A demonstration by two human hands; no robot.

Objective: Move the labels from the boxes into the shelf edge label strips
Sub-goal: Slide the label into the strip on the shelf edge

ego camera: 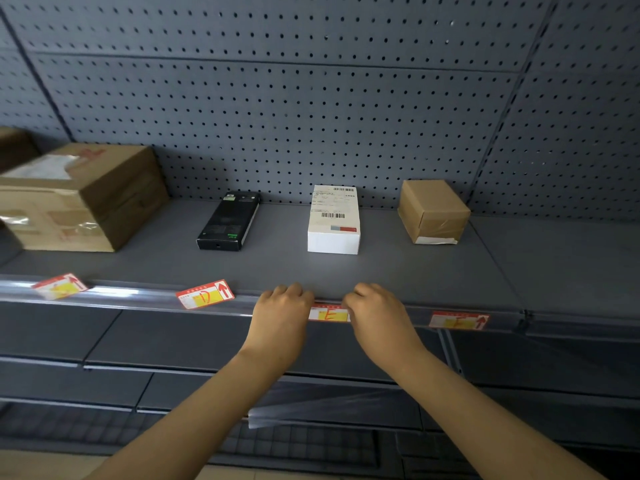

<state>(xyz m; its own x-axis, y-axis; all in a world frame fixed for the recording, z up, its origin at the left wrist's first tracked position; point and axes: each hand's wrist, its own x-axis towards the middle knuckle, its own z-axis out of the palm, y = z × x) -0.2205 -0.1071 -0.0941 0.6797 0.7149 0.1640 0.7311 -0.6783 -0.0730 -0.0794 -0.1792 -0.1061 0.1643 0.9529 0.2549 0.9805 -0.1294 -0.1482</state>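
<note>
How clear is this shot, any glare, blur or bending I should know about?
Head view: wide-angle bending curves the pegboard back panel and shelf edge label strip; glare streaks that strip at left; the large cardboard box and leftmost label are smeared; the E label between left hand and right hand reads clearly.

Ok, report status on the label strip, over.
Both hands at the strip: left hand and right hand pinching the E label ends. Label sits in the label strip. Nothing blocking.
</note>
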